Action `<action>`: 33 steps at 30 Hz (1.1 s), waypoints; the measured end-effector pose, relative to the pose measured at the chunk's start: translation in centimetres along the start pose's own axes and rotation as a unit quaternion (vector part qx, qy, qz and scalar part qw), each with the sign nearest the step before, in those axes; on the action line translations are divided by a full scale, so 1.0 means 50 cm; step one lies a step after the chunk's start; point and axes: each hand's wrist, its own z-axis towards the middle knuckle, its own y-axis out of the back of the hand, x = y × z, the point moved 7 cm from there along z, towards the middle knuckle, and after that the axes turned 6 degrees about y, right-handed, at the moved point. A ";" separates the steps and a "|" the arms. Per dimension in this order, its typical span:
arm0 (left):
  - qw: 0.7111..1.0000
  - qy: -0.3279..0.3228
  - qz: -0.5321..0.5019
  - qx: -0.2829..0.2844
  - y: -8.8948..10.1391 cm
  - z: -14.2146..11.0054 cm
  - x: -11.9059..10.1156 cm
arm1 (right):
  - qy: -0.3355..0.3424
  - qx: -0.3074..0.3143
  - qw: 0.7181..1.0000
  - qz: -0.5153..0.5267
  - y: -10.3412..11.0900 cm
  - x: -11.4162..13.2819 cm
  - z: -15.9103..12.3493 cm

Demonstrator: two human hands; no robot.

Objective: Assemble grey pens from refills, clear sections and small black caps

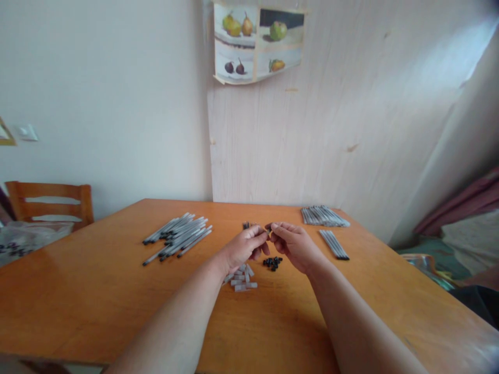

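Note:
My left hand [251, 243] and my right hand [290, 241] meet fingertip to fingertip above the middle of the table. Pinched in the right fingertips is a small black piece [268, 228], mostly covered by the fingers. The left thumb and forefinger are pressed together as well; what they hold is too small and hidden to name. Just below the hands lies a little heap of black plugs [273, 263]. Several short, whitish translucent caps [244, 284] are spread by my left wrist. A small dark item [245, 225] sits behind the left hand, partly covered.
Many grey pens with black ends [181, 236] lie loosely on the left of the wooden table [117, 291]. At the back right is a packed bundle of pens [323, 216], with a neat row of several pens [334, 244] nearer. A chair [50, 202] stands left.

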 end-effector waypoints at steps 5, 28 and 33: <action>1.000 -0.004 -0.017 0.005 -0.004 0.002 0.004 | -0.042 0.008 0.998 0.049 0.000 -0.014 -0.001; 0.999 -0.017 -0.027 -0.008 -0.003 0.004 0.003 | -0.024 -0.008 0.998 0.051 0.002 -0.003 0.000; 1.000 -0.013 -0.025 -0.004 -0.003 0.006 0.007 | -0.021 0.002 0.999 0.040 0.005 -0.007 0.002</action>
